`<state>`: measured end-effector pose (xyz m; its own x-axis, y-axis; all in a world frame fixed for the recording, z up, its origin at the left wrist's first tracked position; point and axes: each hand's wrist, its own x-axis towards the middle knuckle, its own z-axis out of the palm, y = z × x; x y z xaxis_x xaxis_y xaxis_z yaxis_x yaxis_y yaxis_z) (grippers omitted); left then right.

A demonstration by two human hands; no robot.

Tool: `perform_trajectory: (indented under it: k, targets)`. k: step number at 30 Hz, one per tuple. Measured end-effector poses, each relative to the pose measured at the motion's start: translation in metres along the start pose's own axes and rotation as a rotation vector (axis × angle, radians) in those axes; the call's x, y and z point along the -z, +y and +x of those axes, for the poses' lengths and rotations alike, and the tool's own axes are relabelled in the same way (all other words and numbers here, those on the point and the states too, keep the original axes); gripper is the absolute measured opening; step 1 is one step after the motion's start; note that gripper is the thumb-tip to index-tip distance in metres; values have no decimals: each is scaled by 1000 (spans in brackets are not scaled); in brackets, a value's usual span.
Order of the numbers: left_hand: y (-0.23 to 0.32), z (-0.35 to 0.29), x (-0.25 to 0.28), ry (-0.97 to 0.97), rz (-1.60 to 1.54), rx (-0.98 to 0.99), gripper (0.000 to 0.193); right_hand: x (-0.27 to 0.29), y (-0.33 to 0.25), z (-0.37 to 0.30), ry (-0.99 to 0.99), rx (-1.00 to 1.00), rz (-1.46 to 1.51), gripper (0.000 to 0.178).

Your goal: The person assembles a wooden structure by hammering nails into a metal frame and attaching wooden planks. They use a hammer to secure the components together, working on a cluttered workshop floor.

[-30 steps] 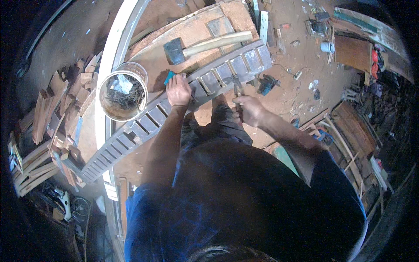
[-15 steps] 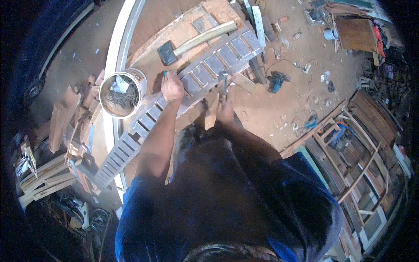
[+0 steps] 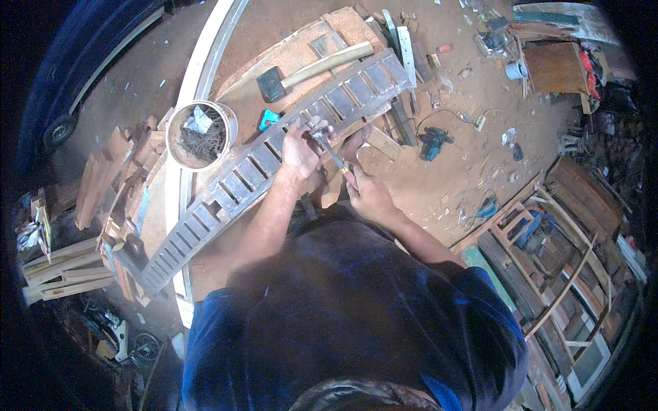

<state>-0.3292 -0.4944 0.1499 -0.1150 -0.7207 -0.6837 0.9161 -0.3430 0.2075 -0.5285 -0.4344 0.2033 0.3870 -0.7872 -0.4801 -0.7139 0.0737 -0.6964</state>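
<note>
My right hand [image 3: 372, 196] is closed round the handle of a hammer [image 3: 336, 159], which slants up and left. My left hand [image 3: 300, 148] has its fingers curled about the hammer's metal head, over the near edge of a long slotted wooden board [image 3: 248, 169]. The board runs diagonally from lower left to upper right, with crosswise slots along it. A teal tape measure [image 3: 269, 120] lies just beyond the board, apart from my left hand. Behind the board rests a mallet [image 3: 272, 85] with a black head and a thick wooden handle.
A white bucket [image 3: 232, 130] of what look like nails stands at the left by a long white beam [image 3: 179, 233]. Scrap wood [image 3: 103, 181] is heaped further left. A power tool [image 3: 434, 142] lies on the floor at right, near stacked wooden frames [image 3: 548, 274].
My left hand has left the teal tape measure and moved right and nearer, to the hammer's head. My right hand has come lower and slightly right, tilting the hammer leftward.
</note>
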Motion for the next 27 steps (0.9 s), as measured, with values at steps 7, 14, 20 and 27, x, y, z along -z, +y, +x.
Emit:
perform_trajectory:
  k: [7, 14, 20, 27]
  targets:
    - [11, 41, 62, 55, 82, 3, 27, 41, -22, 7, -564, -490, 1130, 35]
    - [69, 59, 96, 452, 1043, -853, 35, 75, 16, 75, -736, -603, 982, 42]
    - [69, 77, 107, 601, 1219, -1075, 33, 103, 13, 122, -851, -719, 708, 46]
    - [61, 81, 101, 605, 1437, -1129, 28, 126, -9, 181, -971, -751, 457, 22]
